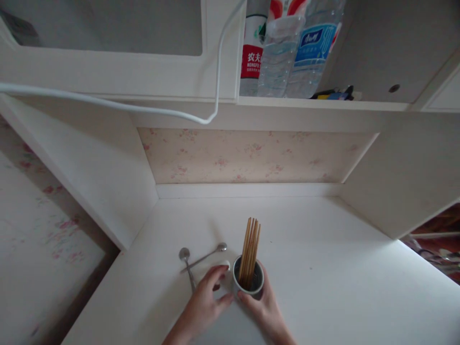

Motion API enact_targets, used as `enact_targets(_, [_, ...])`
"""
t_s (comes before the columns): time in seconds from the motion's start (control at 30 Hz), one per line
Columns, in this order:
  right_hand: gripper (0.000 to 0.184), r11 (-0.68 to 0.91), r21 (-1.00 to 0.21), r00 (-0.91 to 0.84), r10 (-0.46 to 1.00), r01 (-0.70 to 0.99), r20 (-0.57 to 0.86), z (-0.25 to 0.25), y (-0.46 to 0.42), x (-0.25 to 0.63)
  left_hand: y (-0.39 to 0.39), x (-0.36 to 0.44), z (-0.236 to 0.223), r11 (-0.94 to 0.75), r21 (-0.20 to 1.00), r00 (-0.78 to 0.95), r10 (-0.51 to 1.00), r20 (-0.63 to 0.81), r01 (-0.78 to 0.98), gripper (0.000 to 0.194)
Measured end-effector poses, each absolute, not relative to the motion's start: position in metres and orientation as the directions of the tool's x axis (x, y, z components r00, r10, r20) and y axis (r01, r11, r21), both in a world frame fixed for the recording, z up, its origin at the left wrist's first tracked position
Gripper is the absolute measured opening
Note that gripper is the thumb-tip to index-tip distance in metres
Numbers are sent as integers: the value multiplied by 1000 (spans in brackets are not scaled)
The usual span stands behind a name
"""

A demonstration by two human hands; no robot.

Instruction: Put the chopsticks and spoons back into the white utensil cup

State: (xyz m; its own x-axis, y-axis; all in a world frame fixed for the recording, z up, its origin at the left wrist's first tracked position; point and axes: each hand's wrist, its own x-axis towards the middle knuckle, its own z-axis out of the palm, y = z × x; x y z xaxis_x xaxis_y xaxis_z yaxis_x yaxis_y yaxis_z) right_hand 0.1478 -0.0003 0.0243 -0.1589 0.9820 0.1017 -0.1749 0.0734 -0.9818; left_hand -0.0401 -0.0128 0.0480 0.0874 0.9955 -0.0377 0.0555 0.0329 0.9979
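Note:
My right hand point(264, 306) is wrapped round the right side of a cup point(235, 282) with a pale rim and a dark inside. Several wooden chopsticks point(250, 249) stand in the cup, leaning slightly to the right at their tops. To the left of the cup is my left hand point(210, 297), its thumb apart from its curved fingers and its thumb tip close to the cup's wall. A small white thing point(226, 264) shows just beyond the left fingertips; its kind is mostly hidden. Two metal spoons point(184, 254) lie crossed left of that hand, one handle running partly behind it.
The white desk point(305, 239) has side panels and a floral-papered back. Above it, an open shelf holds plastic bottles point(282, 57) and small dark and yellow items point(332, 95). A white cable point(143, 109) hangs across the upper left.

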Motion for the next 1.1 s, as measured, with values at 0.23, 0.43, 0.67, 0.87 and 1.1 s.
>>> enact_targets(0.23, [77, 63, -981, -174, 980, -183, 95, 17, 1, 148, 5, -110, 53, 235, 419, -229, 971, -64, 877, 41])
enact_targets(0.43, [77, 101, -981, -161, 979, -168, 128, 14, 1, 150, 14, -105, 57, 270, 115, -255, 958, -134, 956, 49])
enact_targets(0.67, [79, 99, -984, -158, 980, -145, 122, 15, 0, 153, 20, -105, 56, 301, 67, -283, 939, -196, 951, 42])
enact_targets(0.87, [84, 100, -987, -93, 989, -130, 112, 21, 0, 151, 17, -114, 57, 313, 16, -306, 937, -171, 950, 45])
enact_targets(1.1, [82, 105, -990, -94, 989, -98, 114, 23, -2, 152, 15, -123, 54, 336, 0, -333, 933, -136, 942, 41])
